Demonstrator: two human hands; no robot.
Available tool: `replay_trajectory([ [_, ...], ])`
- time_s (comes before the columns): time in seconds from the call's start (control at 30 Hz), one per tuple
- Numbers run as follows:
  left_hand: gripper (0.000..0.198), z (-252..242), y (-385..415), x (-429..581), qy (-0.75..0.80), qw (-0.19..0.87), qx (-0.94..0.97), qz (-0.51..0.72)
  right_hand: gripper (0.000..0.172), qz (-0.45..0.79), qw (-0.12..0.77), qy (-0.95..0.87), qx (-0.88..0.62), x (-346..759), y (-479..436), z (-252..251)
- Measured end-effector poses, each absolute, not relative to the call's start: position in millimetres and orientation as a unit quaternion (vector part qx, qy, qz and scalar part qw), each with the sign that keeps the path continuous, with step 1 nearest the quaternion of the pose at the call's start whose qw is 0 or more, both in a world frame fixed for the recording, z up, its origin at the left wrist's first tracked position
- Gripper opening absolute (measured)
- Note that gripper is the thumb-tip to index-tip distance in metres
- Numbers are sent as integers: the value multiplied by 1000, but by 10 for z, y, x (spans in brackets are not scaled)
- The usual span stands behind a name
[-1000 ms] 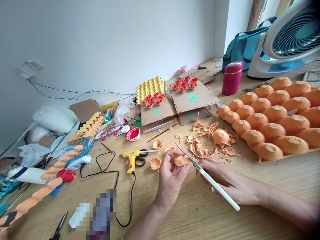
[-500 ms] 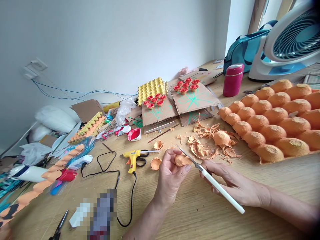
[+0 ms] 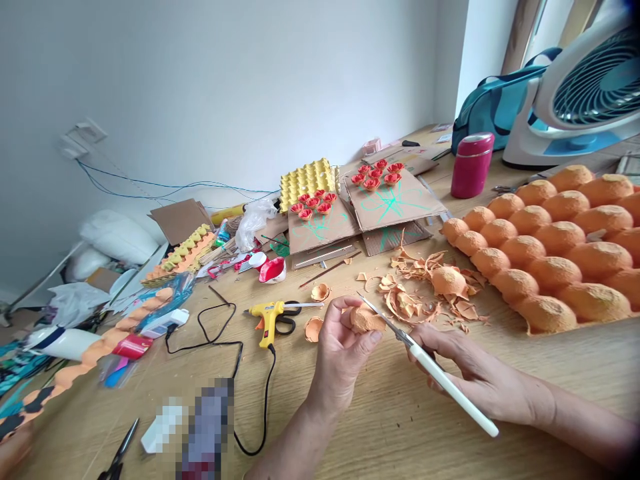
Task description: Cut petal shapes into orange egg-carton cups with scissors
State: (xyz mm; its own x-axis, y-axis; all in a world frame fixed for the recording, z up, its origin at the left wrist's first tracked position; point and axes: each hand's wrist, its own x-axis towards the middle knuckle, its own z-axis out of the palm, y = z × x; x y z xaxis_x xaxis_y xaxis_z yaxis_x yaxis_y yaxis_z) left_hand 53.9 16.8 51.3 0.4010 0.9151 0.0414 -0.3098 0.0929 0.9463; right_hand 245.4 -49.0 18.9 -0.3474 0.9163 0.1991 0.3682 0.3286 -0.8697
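Between the thumb and fingers of my left hand (image 3: pixel 336 367) is a small orange egg-carton cup (image 3: pixel 367 321). My right hand (image 3: pixel 477 383) grips white-handled scissors (image 3: pixel 453 393), whose blades lie along the far edge of the cup. Whether the blades are closed on the pulp I cannot tell. Beyond my hands lies a heap of orange carton scraps (image 3: pixel 400 300) with another cup (image 3: pixel 449 281) among them. Two cut cups, the nearer (image 3: pixel 313 329) and the farther (image 3: pixel 321 292), sit left of my left hand.
A large orange egg tray (image 3: pixel 545 267) fills the right side. Left of my hands lie a yellow glue gun (image 3: pixel 269 319) with its cord and dark scissors (image 3: pixel 120 453). Cardboard (image 3: pixel 395 203) with red cup flowers stands behind. Another person's hand (image 3: pixel 15 448) is beside an orange carton strip (image 3: pixel 75 377).
The view has shifted slightly, so the surroundings appear a little farther right and lower. My grips on the cup and scissors look the same. More of the other person's hand shows at lower left.
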Motion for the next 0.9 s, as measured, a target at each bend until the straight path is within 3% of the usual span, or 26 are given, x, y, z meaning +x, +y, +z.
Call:
replay_trajectory([
  [0.7,39,506,213,468,276,678,497,467,24,336,346,-748,-456,2449,-490,206],
  [0.9,40,471,245,463,278,691,489,454,31,363,351,-731,-460,2426,-471,199],
])
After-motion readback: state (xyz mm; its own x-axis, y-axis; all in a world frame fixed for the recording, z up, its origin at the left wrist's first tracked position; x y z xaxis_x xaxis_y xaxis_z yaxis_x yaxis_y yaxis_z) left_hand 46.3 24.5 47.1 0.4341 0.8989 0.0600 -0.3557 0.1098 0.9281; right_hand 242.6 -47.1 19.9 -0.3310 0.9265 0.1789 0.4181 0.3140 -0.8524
